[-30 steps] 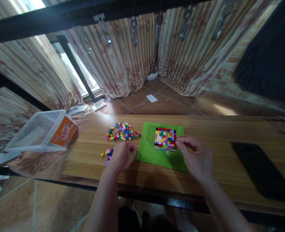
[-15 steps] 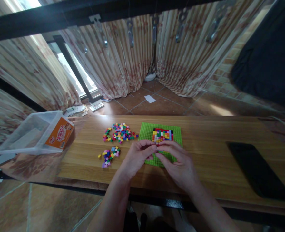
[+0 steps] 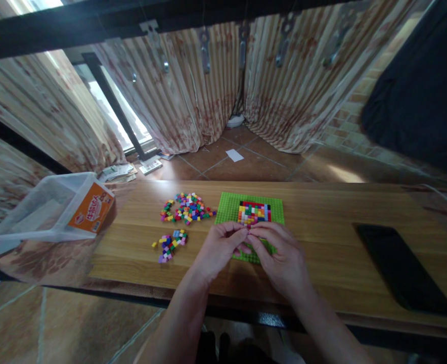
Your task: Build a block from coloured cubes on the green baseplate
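Note:
My left hand (image 3: 223,245) and my right hand (image 3: 282,253) meet over the near part of a green studded baseplate (image 3: 229,202). Both are closed in a pinch, fingertips touching. A tiny pinkish-red building brick (image 3: 249,228) shows between them, mostly hidden by the fingers. Just beyond the fingertips, a patch of multicoloured bricks (image 3: 254,210) is fixed on the plate, with red and black along its far edge. My hands cover the near side of this patch.
Left of the plate lie a large loose brick pile (image 3: 193,207) and a smaller one (image 3: 168,246). A clear plastic bin (image 3: 49,230) with an orange label stands beyond the wooden table's (image 3: 322,222) left end. A black flat slab (image 3: 401,268) lies at the right.
My hands have shifted slightly to the right and the fingertips are closer together, with a bit of pinkish-red now showing between them. The brick piles look the same.

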{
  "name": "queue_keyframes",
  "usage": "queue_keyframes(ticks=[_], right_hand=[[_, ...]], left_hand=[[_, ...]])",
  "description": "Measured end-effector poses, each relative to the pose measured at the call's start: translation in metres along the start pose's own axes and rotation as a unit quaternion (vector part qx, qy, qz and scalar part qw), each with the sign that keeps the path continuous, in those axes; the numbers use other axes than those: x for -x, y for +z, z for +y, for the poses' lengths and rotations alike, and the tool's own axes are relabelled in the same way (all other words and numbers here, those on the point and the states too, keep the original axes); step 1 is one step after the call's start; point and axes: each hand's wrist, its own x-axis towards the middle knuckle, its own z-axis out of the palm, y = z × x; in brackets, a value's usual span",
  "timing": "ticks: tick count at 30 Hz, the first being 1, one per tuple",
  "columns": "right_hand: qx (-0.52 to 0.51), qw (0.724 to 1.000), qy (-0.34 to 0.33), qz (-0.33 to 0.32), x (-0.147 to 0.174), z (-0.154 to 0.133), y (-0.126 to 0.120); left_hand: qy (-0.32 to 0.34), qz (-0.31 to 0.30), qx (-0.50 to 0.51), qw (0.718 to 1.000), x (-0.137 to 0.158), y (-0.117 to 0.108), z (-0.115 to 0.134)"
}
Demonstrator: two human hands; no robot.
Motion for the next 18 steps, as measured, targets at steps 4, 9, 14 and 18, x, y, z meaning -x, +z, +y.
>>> queue_keyframes(ticks=[4,9,14,18], right_hand=[[0.005,1.000,-0.002,0.020,0.0006,-0.0006,0.0028],[-0.013,1.000,-0.005,0.014,0.0014,0.0006,0.0028],[-0.033,0.999,0.002,-0.012,0.0030,0.0042,0.0020],[-0.048,0.998,0.024,-0.013,0.0027,0.0076,0.0007]], left_hand=[[-0.002,0.009,0.019,1.000,0.0011,0.0005,0.0002],[-0.006,0.019,0.027,0.999,-0.0012,-0.0001,-0.0033],[-0.009,0.010,0.022,1.000,-0.0003,-0.0017,-0.0037],[-0.003,-0.011,0.023,1.000,0.0002,-0.0014,-0.0019]])
